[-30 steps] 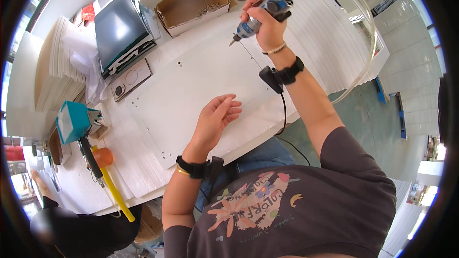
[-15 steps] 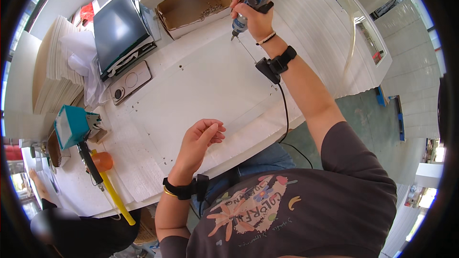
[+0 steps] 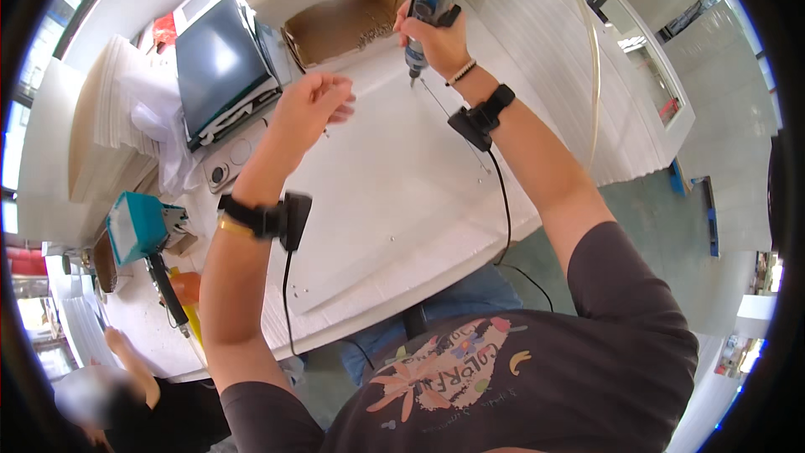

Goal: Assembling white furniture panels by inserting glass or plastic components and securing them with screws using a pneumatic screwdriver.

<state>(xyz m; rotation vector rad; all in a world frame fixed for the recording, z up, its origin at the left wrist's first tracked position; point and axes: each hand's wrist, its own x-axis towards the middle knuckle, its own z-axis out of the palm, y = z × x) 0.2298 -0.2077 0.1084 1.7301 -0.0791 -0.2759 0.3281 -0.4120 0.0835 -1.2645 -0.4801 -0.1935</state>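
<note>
My right hand [image 3: 434, 40] is wrapped round a power screwdriver [image 3: 417, 59] held upright, its bit pointing down at the far edge of a flat white panel [image 3: 377, 176]. Over the panel's far left part is my left hand [image 3: 314, 105], palm down with its fingers curled together; anything between them is hidden. Small screws [image 3: 392, 238] are dotted along the panel's edges. Beyond both hands stands an open cardboard box [image 3: 312, 57] with a heap of small screws [image 3: 379, 31] in its right side.
A phone [image 3: 222, 169] lies left of the panel, with a dark folder [image 3: 220, 59] behind it. Nearer left are a teal-headed tool [image 3: 138, 222] and an orange-headed mallet [image 3: 188, 287]. Stacked white sheets [image 3: 113, 134] stand far left. Another person's arm [image 3: 132, 361] is at lower left.
My left hand has swung from the panel's near side to its far left, toward the box. The screwdriver in my right hand has shifted slightly in the picture, its bit still near the panel's far edge.
</note>
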